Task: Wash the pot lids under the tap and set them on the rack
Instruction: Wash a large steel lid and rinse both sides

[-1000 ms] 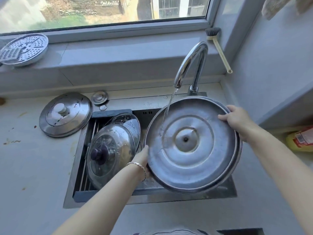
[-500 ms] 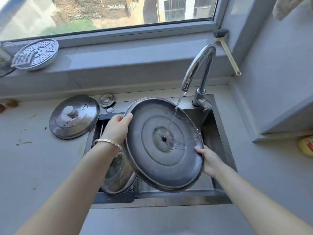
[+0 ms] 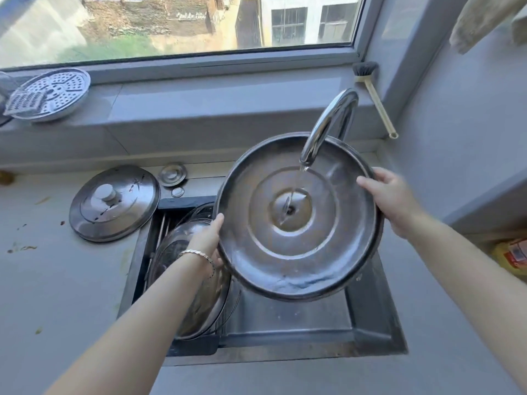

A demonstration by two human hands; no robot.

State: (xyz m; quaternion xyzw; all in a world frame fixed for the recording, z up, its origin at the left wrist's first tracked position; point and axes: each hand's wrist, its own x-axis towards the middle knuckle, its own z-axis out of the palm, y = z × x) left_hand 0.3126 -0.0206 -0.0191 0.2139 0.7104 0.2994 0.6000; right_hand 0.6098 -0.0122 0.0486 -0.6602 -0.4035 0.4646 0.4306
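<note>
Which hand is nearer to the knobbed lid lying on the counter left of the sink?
Left. The left hand grips the large lid at its left rim, just right of the knobbed lid. The right hand grips the opposite rim, farther right, beside the tap.

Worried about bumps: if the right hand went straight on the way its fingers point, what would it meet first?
Probably the tap spout: the right hand, gripping the rim of the big lid, points up and left toward its running end. Depth is unclear; the spout may sit higher.
</note>
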